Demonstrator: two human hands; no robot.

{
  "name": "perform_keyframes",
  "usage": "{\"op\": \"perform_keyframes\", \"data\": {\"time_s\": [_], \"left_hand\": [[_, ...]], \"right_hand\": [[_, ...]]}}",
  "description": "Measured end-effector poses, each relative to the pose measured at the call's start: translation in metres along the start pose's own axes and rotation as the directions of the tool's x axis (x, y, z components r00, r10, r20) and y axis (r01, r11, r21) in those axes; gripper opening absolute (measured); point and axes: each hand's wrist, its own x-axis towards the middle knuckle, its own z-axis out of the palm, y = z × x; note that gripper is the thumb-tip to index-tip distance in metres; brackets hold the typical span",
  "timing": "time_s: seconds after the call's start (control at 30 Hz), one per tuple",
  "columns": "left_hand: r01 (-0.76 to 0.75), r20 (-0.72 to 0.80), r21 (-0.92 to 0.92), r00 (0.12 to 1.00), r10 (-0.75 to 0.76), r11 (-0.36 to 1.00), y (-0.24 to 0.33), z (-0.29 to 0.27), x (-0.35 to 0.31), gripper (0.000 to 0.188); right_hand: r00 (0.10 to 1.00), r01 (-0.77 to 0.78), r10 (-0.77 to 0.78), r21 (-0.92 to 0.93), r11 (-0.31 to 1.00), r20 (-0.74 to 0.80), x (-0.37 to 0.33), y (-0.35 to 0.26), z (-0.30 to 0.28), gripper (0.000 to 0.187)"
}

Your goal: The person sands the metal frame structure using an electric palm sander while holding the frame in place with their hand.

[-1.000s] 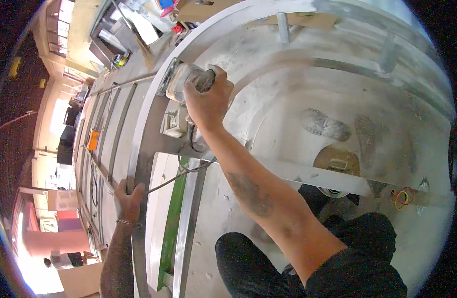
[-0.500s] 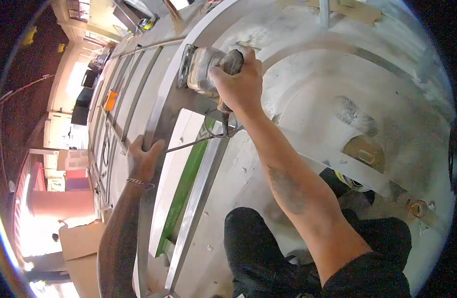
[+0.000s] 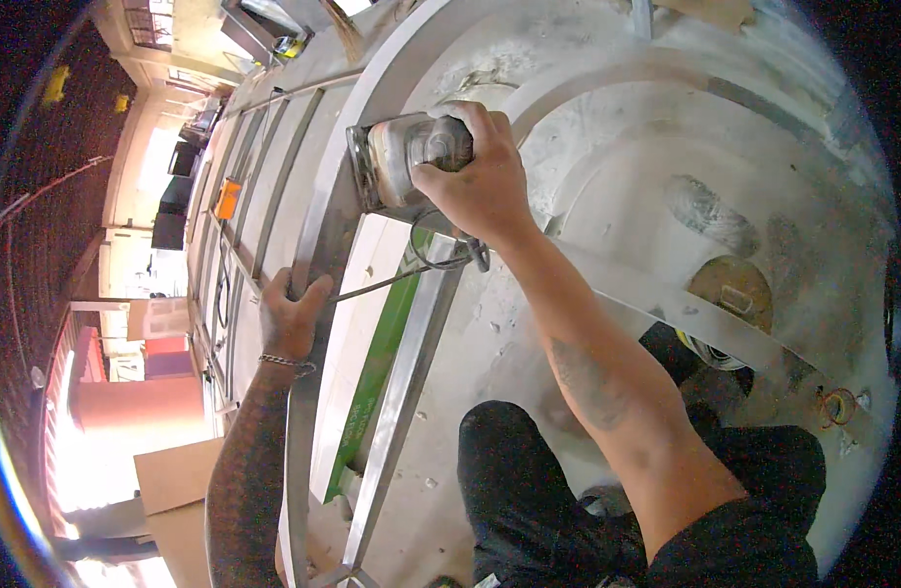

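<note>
My right hand (image 3: 485,186) is wrapped round the rounded top of a dusty power sander (image 3: 396,162). The sander's flat pad rests against the upright side of a long curved frame (image 3: 323,230), a pale band that bends away at the far end. Closer to me, my left hand (image 3: 292,318) grips the edge of the same frame, thumb on one side and fingers mostly hidden behind it. From the sander a dark cable (image 3: 382,286) loops below my right wrist and runs toward my left hand. A chain bracelet (image 3: 286,363) circles my left wrist.
Inside the frame lies a white and green board (image 3: 372,367) beside a bare metal bar (image 3: 401,412). More curved pale pieces (image 3: 646,83) arch at the right over the dusty floor (image 3: 607,176). An orange object (image 3: 227,198) sits among metal bars at the left.
The sander and my right hand have come slightly nearer along the frame. My left hand keeps its hold. The whole view has shifted a little.
</note>
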Motion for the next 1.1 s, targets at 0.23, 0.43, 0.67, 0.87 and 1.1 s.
{"op": "perform_keyframes", "data": {"time_s": [0.23, 0.43, 0.67, 0.87, 1.1], "left_hand": [[-0.001, 0.072, 0.142, 0.997, -0.009, 0.99, 0.01, -0.007, -0.001, 0.034], [0.02, -0.004, 0.104, 1.0, -0.02, 0.994, 0.012, -0.005, -0.003, 0.044], [0.012, 0.028, 0.069, 1.0, -0.014, 0.998, 0.014, -0.003, -0.003, 0.044], [0.059, 0.085, 0.182, 0.994, -0.076, 0.982, 0.006, -0.009, -0.001, 0.038], [0.032, 0.075, 0.141, 0.996, -0.043, 0.989, 0.001, -0.009, 0.0, 0.04]], "right_hand": [[0.978, 0.185, -0.189, 0.056, 0.981, 0.089, -0.002, 0.0, -0.015, 0.051], [0.93, 0.347, -0.348, 0.026, 0.937, 0.121, -0.008, -0.001, -0.015, 0.053], [0.86, 0.491, -0.487, 0.011, 0.871, 0.148, 0.014, 0.002, -0.019, 0.052], [0.856, 0.49, -0.489, 0.036, 0.871, 0.167, 0.009, 0.004, -0.017, 0.055], [0.844, 0.514, -0.508, 0.01, 0.858, 0.171, 0.012, 0.003, -0.016, 0.053]]}}
